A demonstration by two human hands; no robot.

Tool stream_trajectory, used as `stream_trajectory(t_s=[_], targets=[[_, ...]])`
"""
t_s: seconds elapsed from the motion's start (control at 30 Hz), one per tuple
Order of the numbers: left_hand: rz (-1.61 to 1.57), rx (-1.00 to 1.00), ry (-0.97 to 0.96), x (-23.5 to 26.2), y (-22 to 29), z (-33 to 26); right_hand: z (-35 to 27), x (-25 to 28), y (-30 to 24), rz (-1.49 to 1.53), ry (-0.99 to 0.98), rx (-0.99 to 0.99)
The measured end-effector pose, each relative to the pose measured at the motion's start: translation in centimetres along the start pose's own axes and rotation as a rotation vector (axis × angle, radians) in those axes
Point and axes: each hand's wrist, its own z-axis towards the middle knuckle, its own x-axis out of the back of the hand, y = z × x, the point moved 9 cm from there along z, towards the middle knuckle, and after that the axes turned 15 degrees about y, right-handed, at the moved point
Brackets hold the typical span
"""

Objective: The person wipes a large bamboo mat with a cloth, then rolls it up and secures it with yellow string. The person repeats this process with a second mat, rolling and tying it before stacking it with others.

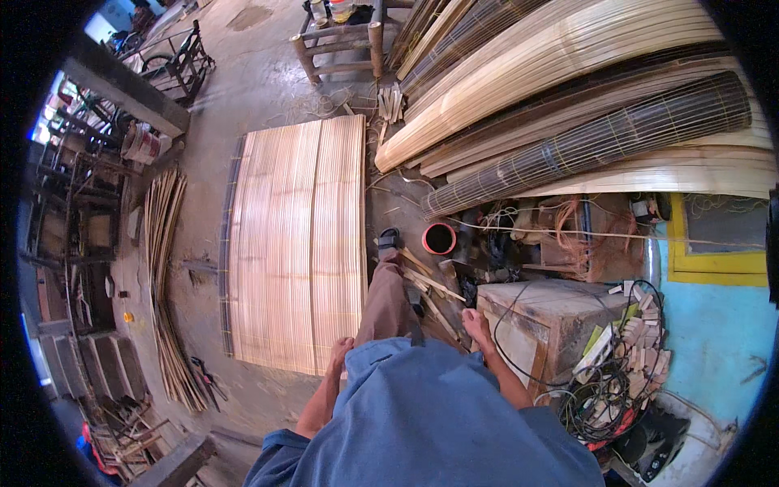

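A large bamboo-slat blind (284, 235) lies flat on the floor to the left of my legs, pale slats with a dark band along its far left edge. My left hand (341, 351) hangs by my hip, over the blind's near right corner, its fingers loosely curled. I see nothing in it. On the other side, my right hand (475, 323) is a loose fist beside a worn wooden cabinet (544, 312), with no object showing in it. Below it, wooden sticks (434, 288) lie by my foot, near a red-rimmed bucket (439, 239) with dark contents.
Rolled blinds (584, 150) are stacked at the far right. A bundle of long thin slats (162, 284) lies at the left, with pliers-like tools (208, 381) beside it. Tangled black cable (604, 398) and wood blocks (647, 337) crowd the right. A bamboo stand (341, 57) is ahead.
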Motion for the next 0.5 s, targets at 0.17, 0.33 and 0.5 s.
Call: stream_trajectory(t_s=[0.17, 0.33, 0.5], targets=[[0.177, -0.115, 0.015, 0.2, 7.5, 5.5, 0.6, -1.0, 1.6, -0.158, 0.003, -0.066], [-0.035, 0.161, -0.053, 0.7, 14.8, 11.3, 2.8, 0.1, -1.5, -0.097, 0.066, -0.190], [0.103, 0.147, -0.189, 1.1, 23.6, 18.3, 4.7, 2.6, -7.4, 0.262, 0.198, -0.328]])
